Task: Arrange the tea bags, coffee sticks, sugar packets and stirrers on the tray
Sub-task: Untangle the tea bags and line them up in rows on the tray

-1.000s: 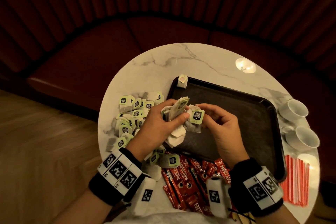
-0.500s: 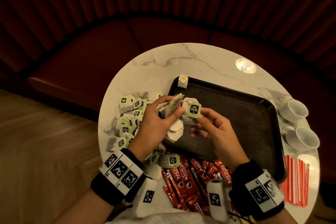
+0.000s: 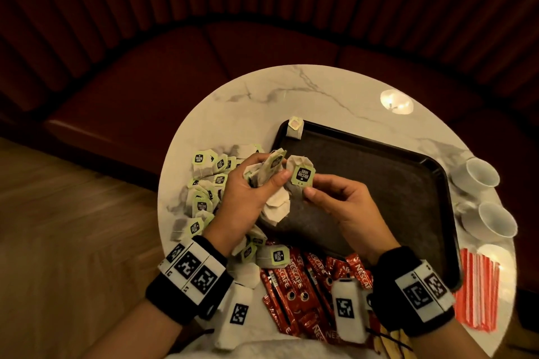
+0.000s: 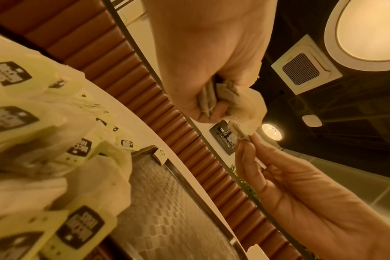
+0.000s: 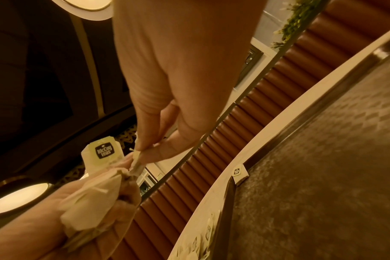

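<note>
I am gripping a bunch of tea bags [image 3: 269,172] in my left hand [image 3: 245,198] above the tray's [image 3: 379,154] left edge while my right hand [image 3: 341,201] is pinching one bag [image 3: 300,181], and tangled strings could be dragging others out

Two white cups [image 3: 484,192] stand at the marble table's [image 3: 262,102] three o'clock edge; a red booth seat [image 3: 140,90] curves behind.

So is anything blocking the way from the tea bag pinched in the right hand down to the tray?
Nothing visible does. The right hand pinches one tea bag directly over the tray, whose floor below is bare. Only one tea bag on the rim sits at the far corner, out of the path.
</note>
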Demonstrator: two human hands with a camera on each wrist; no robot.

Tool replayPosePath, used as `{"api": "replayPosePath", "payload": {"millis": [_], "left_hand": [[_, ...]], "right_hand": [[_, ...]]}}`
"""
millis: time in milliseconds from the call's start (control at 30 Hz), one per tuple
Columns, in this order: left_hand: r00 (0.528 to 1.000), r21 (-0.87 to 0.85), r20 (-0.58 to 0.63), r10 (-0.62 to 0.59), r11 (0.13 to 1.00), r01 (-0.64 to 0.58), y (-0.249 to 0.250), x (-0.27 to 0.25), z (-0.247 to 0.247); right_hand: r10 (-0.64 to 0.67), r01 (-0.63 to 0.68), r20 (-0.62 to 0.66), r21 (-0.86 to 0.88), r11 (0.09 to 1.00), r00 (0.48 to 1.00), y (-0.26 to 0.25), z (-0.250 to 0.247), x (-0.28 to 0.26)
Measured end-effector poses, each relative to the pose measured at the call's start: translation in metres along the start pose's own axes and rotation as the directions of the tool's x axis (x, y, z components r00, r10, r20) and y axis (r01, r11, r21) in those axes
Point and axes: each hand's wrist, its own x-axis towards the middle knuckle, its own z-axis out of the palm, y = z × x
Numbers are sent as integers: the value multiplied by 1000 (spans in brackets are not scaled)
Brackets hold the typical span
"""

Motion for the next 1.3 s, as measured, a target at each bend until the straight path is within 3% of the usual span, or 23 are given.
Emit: {"api": "replayPosePath", "payload": {"millis": [233,467,667,800,933,1033,1133,1300], "left_hand": [[996,-72,-33,-77,995,75,-5,2,-7],[1000,-2,0,-17,1000,17,-3,10,-13],[995,41,93,-26,999,23,-1,10,-10],[999,32,50,-11,999,10,-4,8,-8],[999,35,36,-6,999,4,-6,11,-10],[999,73,13,-45,996,43,-11,14,-12],[990,42,-85,-110,993,114,-17,13,-14],[982,27,-109,-155,987,159,-17,9,-17]], "right_hand": [[6,-6,-13,30,1000,1000,4,-2,18],[11,-4,61,-113,994,998,4,0,24],[-46,45,-2,-63,997,999,0,2,27],[-26,26,0,-6,1000,1000,1,1,28],[16,-13,44,-77,997,999,3,-2,26],[28,-29,-18,-53,998,999,7,-2,31],[60,-68,-134,-52,996,989,20,-10,54],[222,-228,-294,16,974,930,53,-30,120]]}}
